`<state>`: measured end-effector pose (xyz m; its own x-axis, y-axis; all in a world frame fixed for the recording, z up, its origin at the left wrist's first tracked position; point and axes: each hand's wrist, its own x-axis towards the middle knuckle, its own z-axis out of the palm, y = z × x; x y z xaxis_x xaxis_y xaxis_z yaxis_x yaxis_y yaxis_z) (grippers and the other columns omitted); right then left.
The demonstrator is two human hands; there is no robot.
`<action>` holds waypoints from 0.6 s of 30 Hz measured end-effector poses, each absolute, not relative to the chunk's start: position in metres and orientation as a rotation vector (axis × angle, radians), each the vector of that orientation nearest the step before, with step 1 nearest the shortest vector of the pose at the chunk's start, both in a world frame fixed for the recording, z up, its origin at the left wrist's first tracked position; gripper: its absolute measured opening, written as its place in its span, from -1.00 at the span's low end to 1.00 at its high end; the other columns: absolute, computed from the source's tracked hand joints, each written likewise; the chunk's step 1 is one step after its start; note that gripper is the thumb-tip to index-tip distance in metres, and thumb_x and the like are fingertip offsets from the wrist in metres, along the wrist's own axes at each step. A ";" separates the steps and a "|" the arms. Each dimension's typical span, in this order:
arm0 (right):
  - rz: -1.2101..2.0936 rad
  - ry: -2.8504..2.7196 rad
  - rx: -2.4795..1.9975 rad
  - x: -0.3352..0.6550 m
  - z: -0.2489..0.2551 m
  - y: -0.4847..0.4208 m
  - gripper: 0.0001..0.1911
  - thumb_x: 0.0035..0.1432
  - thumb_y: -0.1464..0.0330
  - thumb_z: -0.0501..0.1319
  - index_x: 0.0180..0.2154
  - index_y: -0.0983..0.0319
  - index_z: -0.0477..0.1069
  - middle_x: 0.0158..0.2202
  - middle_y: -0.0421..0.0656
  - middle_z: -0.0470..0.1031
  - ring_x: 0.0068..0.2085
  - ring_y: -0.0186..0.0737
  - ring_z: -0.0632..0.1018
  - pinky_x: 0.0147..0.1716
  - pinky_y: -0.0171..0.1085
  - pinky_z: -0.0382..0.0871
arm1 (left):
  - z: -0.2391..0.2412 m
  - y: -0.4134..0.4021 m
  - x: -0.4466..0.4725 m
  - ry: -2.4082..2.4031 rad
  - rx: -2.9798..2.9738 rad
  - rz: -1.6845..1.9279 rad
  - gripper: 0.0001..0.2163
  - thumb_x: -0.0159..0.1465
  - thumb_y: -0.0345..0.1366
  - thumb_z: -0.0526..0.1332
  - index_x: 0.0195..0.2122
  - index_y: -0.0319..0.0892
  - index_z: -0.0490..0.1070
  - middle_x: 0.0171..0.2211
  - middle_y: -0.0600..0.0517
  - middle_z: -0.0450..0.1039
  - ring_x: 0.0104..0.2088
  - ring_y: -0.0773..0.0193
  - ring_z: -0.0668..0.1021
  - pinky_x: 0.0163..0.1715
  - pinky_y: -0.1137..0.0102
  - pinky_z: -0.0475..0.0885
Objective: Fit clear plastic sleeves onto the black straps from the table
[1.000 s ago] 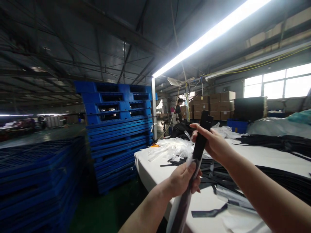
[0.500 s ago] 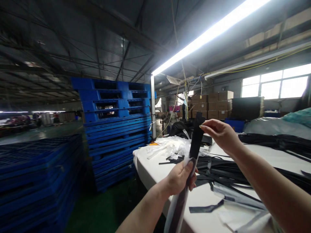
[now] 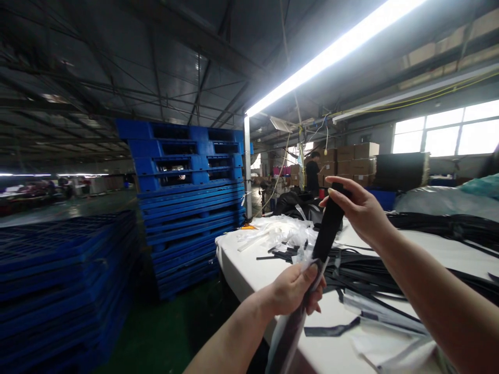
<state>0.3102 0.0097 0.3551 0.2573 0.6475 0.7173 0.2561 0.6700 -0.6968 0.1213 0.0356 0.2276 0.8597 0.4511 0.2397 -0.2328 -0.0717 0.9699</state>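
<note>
Black strip [image 3: 328,231], just one, gripped by left hand [image 3: 295,289] and right hand [image 3: 360,210].

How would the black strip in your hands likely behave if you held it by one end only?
Probably fairly stiff over a short span: the black strip runs straight between the left hand and right hand. Likely bendy at length, since loose strips curve on the table. Probably light: fingers alone steady its top.
</note>
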 end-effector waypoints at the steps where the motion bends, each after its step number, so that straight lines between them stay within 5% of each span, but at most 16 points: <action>1: 0.297 -1.311 -0.863 0.309 0.355 0.009 -0.51 0.03 0.02 0.37 -0.10 0.18 0.47 -0.49 -0.19 0.54 -0.43 -0.21 0.55 -0.41 -0.27 0.43 | 0.229 0.034 0.121 0.173 1.545 0.566 -0.40 0.17 0.33 0.12 -0.32 -0.23 0.32 -0.65 0.19 0.22 -0.71 0.44 0.33 -0.54 0.44 0.40; 4: 0.249 -1.289 -0.886 0.307 0.354 0.009 -0.59 0.03 -0.01 0.35 -0.29 0.20 0.48 -0.53 -0.19 0.52 -0.50 -0.27 0.51 -0.48 -0.31 0.38 | 0.236 0.031 0.121 0.165 1.546 0.565 -0.40 0.18 0.33 0.11 -0.30 -0.24 0.33 -0.64 0.16 0.26 -0.70 0.43 0.36 -0.52 0.43 0.41; 14: 0.290 -1.331 -0.913 0.296 0.341 0.010 -0.59 0.04 -0.02 0.34 -0.33 0.19 0.45 -0.55 -0.18 0.51 -0.53 -0.26 0.47 -0.51 -0.31 0.35 | 0.242 0.029 0.127 0.160 1.530 0.565 -0.39 0.16 0.34 0.13 -0.31 -0.23 0.32 -0.64 0.19 0.22 -0.70 0.46 0.32 -0.53 0.43 0.41; 18: 0.549 -1.279 -0.788 0.303 0.339 0.008 -0.48 0.03 -0.10 0.30 -0.15 0.14 0.44 -0.40 -0.15 0.56 -0.40 -0.17 0.55 -0.39 -0.23 0.42 | 0.238 0.032 0.129 0.174 1.514 0.620 -0.42 0.17 0.31 0.14 -0.34 -0.22 0.30 -0.66 0.22 0.17 -0.74 0.50 0.25 -0.59 0.46 0.38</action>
<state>0.3028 0.0084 0.3395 0.2212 0.7483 0.6254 0.0624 0.6292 -0.7748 0.1294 0.0321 0.2379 0.8356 0.4803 0.2667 -0.2707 -0.0626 0.9606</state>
